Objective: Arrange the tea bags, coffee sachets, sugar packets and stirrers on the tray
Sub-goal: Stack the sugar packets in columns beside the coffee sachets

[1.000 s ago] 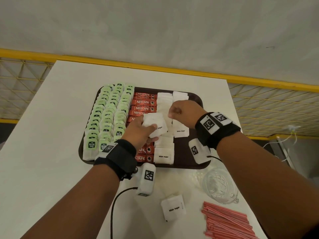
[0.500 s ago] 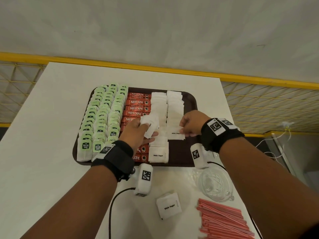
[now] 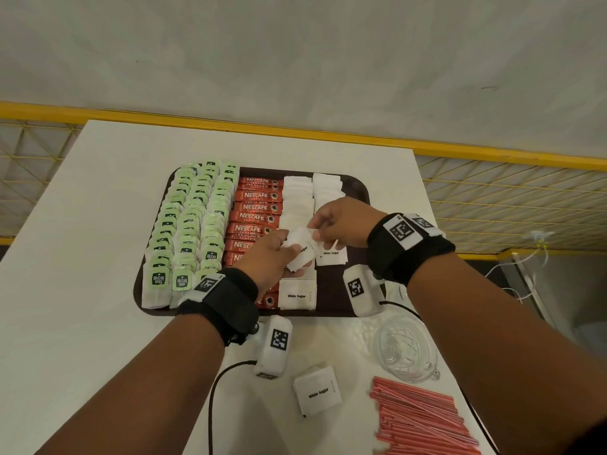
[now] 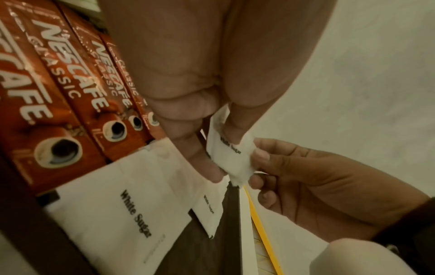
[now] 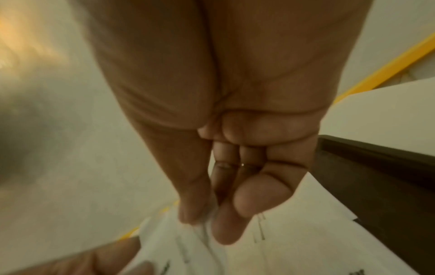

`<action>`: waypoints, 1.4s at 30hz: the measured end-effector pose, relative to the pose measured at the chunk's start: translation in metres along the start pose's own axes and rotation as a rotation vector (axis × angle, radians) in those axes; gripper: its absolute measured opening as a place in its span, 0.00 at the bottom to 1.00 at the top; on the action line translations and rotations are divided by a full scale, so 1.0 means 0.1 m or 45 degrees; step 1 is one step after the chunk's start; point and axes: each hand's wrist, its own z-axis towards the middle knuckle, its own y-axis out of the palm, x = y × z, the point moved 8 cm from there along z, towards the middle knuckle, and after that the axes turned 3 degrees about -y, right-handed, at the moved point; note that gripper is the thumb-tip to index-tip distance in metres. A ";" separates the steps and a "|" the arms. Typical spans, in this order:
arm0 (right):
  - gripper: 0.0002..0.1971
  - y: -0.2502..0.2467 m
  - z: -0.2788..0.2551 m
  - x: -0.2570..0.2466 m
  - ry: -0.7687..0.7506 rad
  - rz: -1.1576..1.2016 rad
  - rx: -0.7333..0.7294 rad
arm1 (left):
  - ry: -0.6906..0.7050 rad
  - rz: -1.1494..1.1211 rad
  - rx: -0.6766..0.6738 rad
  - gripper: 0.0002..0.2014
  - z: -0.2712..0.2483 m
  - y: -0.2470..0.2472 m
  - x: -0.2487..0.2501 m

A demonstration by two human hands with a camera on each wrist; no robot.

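A dark brown tray (image 3: 356, 188) holds rows of green tea bags (image 3: 193, 221), red coffee sachets (image 3: 259, 211) and two columns of white sugar packets (image 3: 297, 200). Above its middle my left hand (image 3: 279, 254) grips a small stack of sugar packets (image 3: 300, 249) (image 4: 229, 158). My right hand (image 3: 331, 224) pinches the top packet of that stack between thumb and forefinger (image 5: 200, 219). One more sugar packet (image 3: 317, 394) lies on the table in front of the tray. Red stirrers (image 3: 423, 418) lie in a heap at the lower right.
A clear glass cup (image 3: 405, 349) stands on the white table (image 3: 98, 224) just right of the tray's near edge. A black cable (image 3: 223, 379) runs from my left wrist across the table. A yellow railing (image 3: 328, 136) borders the far edge.
My right hand let go of a packet laid in the right column and came back left to my left hand's stack, where it now pinches the top packet.
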 end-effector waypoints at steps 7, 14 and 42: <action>0.07 -0.09 -0.11 0.41 0.303 -0.053 0.039 | 0.099 0.181 0.292 0.14 0.00 -0.41 0.05; 0.11 -0.04 -0.07 0.45 0.345 -0.345 -0.018 | 0.078 0.167 0.277 0.14 -0.03 -0.34 0.09; 0.13 0.02 -0.18 0.06 0.214 -1.056 -0.116 | 0.290 0.458 0.300 0.08 -0.57 -0.24 0.11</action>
